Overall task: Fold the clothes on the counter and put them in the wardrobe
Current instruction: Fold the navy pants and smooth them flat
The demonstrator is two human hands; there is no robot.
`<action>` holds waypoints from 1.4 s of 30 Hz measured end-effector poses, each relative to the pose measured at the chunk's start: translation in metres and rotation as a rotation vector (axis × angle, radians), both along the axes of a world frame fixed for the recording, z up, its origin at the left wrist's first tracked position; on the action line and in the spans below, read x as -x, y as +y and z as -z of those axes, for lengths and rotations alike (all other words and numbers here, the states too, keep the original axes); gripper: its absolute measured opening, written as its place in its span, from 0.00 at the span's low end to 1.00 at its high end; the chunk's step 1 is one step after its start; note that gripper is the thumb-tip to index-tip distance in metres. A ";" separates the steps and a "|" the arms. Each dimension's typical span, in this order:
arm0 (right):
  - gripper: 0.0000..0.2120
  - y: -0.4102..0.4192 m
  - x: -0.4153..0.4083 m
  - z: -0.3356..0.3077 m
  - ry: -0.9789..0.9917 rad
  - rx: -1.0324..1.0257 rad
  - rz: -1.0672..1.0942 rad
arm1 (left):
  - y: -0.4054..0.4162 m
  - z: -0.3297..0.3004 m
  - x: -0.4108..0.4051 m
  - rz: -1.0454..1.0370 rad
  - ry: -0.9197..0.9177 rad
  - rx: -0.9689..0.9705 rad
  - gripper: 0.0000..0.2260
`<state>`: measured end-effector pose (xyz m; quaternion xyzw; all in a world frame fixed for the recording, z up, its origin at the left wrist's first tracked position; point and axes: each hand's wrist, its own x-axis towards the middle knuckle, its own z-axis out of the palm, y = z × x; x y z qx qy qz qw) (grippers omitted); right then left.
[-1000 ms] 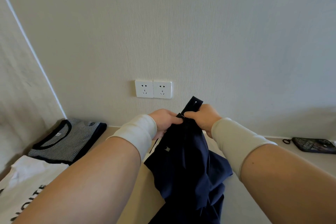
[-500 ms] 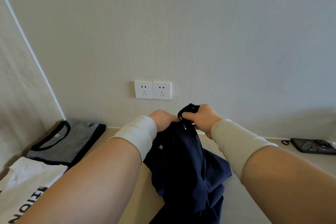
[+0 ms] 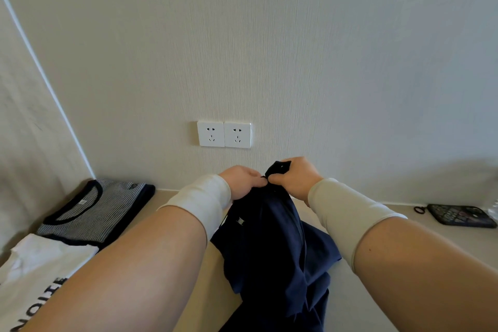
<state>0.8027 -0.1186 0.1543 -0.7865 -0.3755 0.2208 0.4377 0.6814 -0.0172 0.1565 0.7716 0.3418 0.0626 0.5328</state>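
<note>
Both hands meet above the middle of the counter (image 3: 363,291), close to its back edge, and grip the top of a navy blue garment (image 3: 272,245). The left hand (image 3: 244,179) has its fingers curled round the bunched fabric from the left. The right hand (image 3: 296,176) pinches the same bunch from the right, with a small dark flap of the cloth sticking up between thumb and fingers. The two hands touch at the knuckles. Pale fabric sleeves cover both wrists.

The navy garment hangs down from the hands in loose folds, its lower part crumpled on the counter toward the front edge; a small light tag shows on its left side.

At the counter's back left corner lies a folded striped shirt (image 3: 91,213) with a dark neckband. Just in front of it, touching its front edge, is a folded white T-shirt (image 3: 35,275) with black lettering, cut off by the frame.

Near the back right of the counter lies a dark patterned pouch (image 3: 460,217). On the wall behind the hands sits a white double socket (image 3: 224,134).
</note>
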 end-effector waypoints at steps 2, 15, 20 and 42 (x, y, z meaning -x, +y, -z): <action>0.10 0.001 0.000 0.002 -0.005 0.006 0.000 | 0.000 0.001 0.002 0.017 -0.009 0.030 0.06; 0.06 -0.003 0.007 -0.002 0.426 -0.287 0.178 | 0.000 -0.006 0.011 -0.090 -0.071 0.133 0.10; 0.08 -0.005 -0.001 -0.004 0.368 -0.328 0.240 | 0.001 -0.007 0.013 -0.045 -0.021 0.157 0.09; 0.05 -0.013 0.009 -0.013 0.482 -0.192 0.020 | -0.001 -0.018 0.016 0.052 -0.073 0.174 0.03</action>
